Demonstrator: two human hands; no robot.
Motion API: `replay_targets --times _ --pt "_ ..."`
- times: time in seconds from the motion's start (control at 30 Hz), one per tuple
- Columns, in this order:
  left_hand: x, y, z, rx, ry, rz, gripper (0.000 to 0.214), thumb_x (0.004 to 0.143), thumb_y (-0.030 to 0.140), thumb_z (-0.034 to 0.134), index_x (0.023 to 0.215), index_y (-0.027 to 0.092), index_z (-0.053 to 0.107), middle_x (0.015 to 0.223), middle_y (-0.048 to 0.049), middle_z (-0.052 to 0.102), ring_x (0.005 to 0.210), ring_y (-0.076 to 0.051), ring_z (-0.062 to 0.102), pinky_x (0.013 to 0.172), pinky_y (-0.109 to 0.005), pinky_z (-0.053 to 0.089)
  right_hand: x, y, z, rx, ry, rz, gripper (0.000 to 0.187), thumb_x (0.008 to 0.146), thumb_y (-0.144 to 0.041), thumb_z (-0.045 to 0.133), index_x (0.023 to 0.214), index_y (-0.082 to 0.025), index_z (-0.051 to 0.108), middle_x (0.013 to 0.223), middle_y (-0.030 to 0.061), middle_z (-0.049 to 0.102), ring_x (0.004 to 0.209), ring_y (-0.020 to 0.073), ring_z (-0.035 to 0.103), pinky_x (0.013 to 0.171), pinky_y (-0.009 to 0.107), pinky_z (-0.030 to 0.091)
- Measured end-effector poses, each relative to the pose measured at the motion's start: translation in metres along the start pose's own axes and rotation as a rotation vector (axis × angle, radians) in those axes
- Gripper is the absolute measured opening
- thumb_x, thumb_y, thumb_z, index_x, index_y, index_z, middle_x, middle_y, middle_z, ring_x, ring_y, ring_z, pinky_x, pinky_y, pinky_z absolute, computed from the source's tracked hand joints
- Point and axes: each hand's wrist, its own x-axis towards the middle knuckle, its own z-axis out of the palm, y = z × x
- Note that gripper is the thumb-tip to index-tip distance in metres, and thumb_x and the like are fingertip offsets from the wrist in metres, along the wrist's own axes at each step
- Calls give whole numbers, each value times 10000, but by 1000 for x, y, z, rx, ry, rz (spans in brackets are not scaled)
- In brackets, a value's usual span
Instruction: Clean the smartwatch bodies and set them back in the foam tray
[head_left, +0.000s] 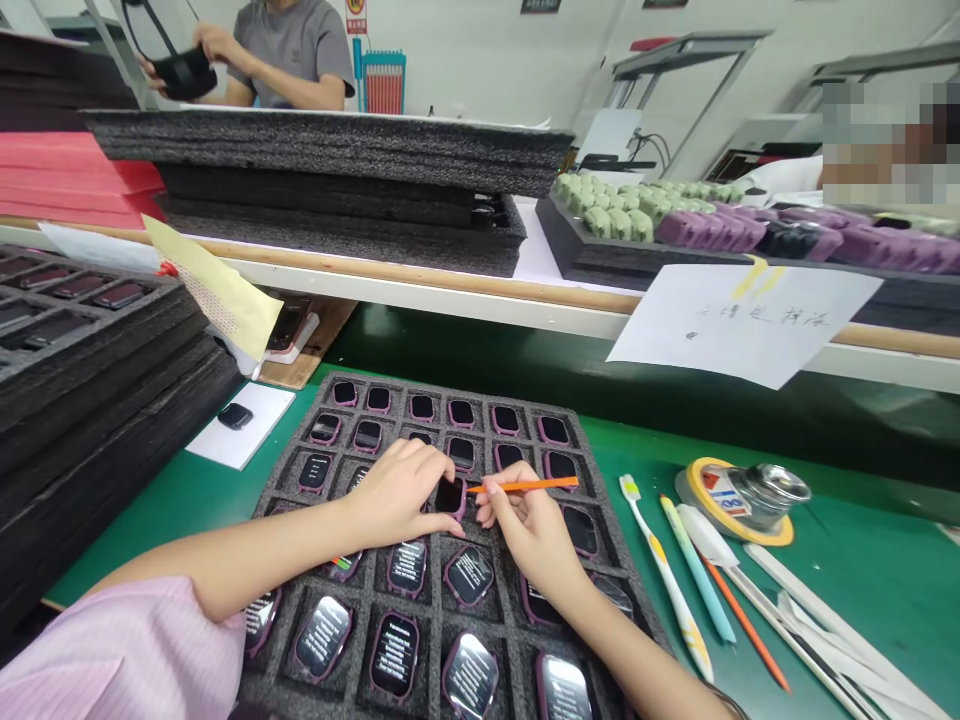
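My left hand [401,485] grips a purple-rimmed smartwatch [451,496] by its edges, thumb and fingers on either side of the dark screen. In my right hand [525,520] is a thin orange stick [532,485], pinched between thumb and fingers. Its left end meets the side of that watch. Both hands are over a dark grey foam tray [442,390] whose square pockets hold many similar watches. Several nearer ones, such as this watch [394,652], show lines of white text; those in the far rows have dark screens.
Right of the tray lie a toothbrush [667,580], a teal pen [697,570], an orange-red stick [750,620] and a yellow-rimmed tape roll [731,500]. Foam trays [97,430] are stacked at left. A shelf edge [450,290] crosses ahead, with a person [292,60] behind it.
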Motion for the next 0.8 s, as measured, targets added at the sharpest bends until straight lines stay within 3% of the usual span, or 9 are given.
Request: replay_targets --times 0.1,0.23,0.4,0.6,0.8 --pt "-6 -2 -9 88 -34 37 445 824 615 692 899 180 636 961 -81 642 963 -289 559 868 -430 428 2 -1 -1 18 21 11 480 853 -693 604 867 -217 546 702 20 662 555 132 639 543 267 556" --pt "-19 -9 -22 140 -104 99 304 913 484 650 1015 199 683 1046 -99 634 980 -285 562 868 -427 429 4 -4 3 38 -1 23 483 848 -688 614 895 -211 557 741 31 677 572 127 637 541 257 545" --pt "-35 -16 -34 112 -87 79 366 879 491 696 1094 197 661 1068 -92 635 1014 -276 579 904 -417 448 6 -12 22 38 -126 39 443 847 -632 658 885 -192 614 772 42 689 590 133 655 557 263 549" --pt "-44 -24 -29 21 -37 89 316 927 480 641 1076 204 672 1086 -71 694 1027 -222 623 940 -355 467 13 -9 46 75 -196 48 471 850 -672 624 879 -205 572 816 58 721 635 152 689 613 295 573" --pt "-44 -27 -24 -42 0 63 328 906 505 658 1055 215 683 1059 -71 697 1009 -230 629 921 -363 480 13 -4 48 88 -198 62 489 852 -699 599 850 -214 542 763 44 708 623 148 679 622 302 577"
